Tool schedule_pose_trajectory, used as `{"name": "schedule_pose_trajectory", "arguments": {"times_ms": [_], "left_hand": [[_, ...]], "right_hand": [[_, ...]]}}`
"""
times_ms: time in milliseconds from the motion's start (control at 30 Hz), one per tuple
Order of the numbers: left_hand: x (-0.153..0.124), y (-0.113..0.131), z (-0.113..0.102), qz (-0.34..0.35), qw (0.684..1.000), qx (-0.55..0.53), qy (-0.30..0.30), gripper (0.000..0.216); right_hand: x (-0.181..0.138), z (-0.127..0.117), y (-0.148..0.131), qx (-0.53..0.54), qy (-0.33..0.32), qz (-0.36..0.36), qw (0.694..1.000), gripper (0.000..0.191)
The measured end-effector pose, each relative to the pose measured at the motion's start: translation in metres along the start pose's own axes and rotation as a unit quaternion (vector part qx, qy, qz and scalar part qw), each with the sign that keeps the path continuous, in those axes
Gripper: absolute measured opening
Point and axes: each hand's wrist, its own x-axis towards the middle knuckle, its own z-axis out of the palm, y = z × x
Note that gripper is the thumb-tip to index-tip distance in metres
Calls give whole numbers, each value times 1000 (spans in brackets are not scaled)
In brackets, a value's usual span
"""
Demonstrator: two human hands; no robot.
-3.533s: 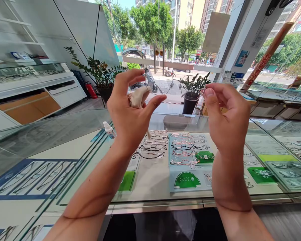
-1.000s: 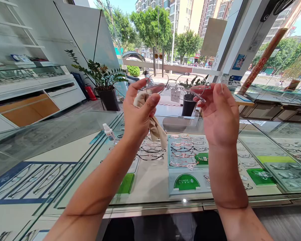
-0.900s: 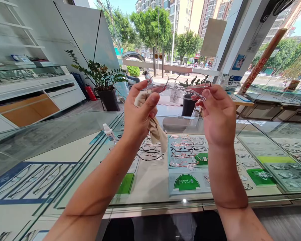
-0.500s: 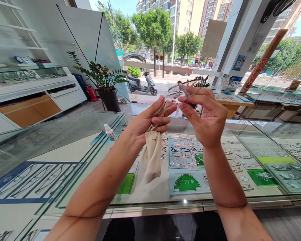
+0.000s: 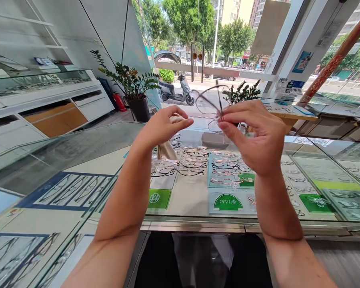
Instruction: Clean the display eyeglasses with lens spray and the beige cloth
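I hold a thin wire-framed pair of glasses (image 5: 211, 105) up in front of me, above a glass display counter (image 5: 78, 148). My right hand (image 5: 258, 136) pinches the frame near its middle with thumb and fingers closed. My left hand (image 5: 165, 126) is beside it on the left, fingers curled round a beige cleaning cloth (image 5: 167, 150) that hangs down behind the palm. The left fingertips are a little apart from the lens.
Under the counter glass lie rows of spectacle frames (image 5: 195, 164) with green brand signs (image 5: 228, 202). A potted plant (image 5: 135, 86) stands on the floor behind. A second plant (image 5: 243, 92), a parked scooter (image 5: 177, 90) and a side counter (image 5: 333, 116) lie beyond.
The glasses were held wide between both hands; now my right hand alone pinches them, turned edge-on. The cloth has dropped from the lens and is bunched behind my left hand. The view tilted down.
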Motion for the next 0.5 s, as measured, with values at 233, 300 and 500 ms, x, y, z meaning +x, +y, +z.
{"name": "schedule_pose_trajectory", "arguments": {"times_ms": [233, 300, 500], "left_hand": [[-12, -66, -3, -91, 973, 209, -43, 40], [-14, -71, 2, -96, 959, 255, -75, 40], [-14, -67, 20, -82, 936, 305, -159, 41]], "right_hand": [[-65, 63, 4, -141, -287, -124, 940, 24], [-88, 82, 13, -205, -359, -135, 901, 26], [-123, 107, 29, -289, -424, -157, 844, 28]]}}
